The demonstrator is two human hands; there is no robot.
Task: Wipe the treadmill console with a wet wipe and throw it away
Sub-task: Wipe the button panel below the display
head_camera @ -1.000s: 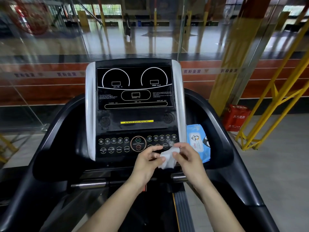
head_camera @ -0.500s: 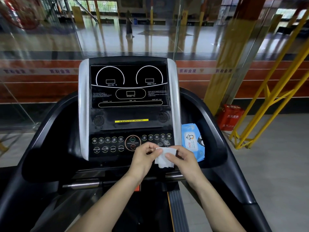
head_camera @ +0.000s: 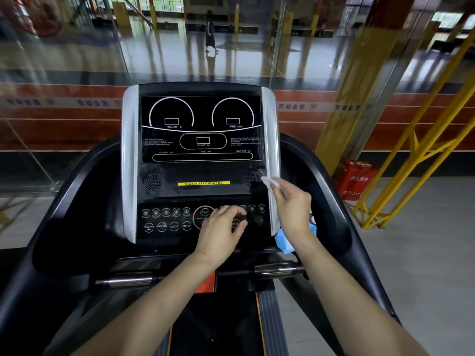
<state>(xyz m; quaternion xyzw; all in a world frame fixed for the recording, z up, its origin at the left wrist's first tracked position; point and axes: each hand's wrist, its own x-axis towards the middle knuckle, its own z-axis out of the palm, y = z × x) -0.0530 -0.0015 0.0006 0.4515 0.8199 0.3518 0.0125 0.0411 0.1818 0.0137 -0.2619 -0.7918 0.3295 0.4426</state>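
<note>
The black treadmill console [head_camera: 200, 170] with silver side trims stands straight ahead. My right hand [head_camera: 293, 205] pinches a small white wet wipe [head_camera: 269, 182] and holds it against the console's right edge, beside the right speaker grille. My left hand [head_camera: 221, 228] hovers over the button panel to the right of the START button, fingers loosely curled, holding nothing. A blue wet wipe pack [head_camera: 284, 240] lies in the right tray, mostly hidden behind my right wrist.
Two metal grip bars [head_camera: 277, 269] cross below the console. A red box [head_camera: 357, 179] sits on the floor at the right by a yellow steel frame [head_camera: 411, 160]. A glass wall stands behind the treadmill.
Both hands held the wipe together below the buttons. The left hand has let go, and the right hand has carried the wipe up to the console's right edge.
</note>
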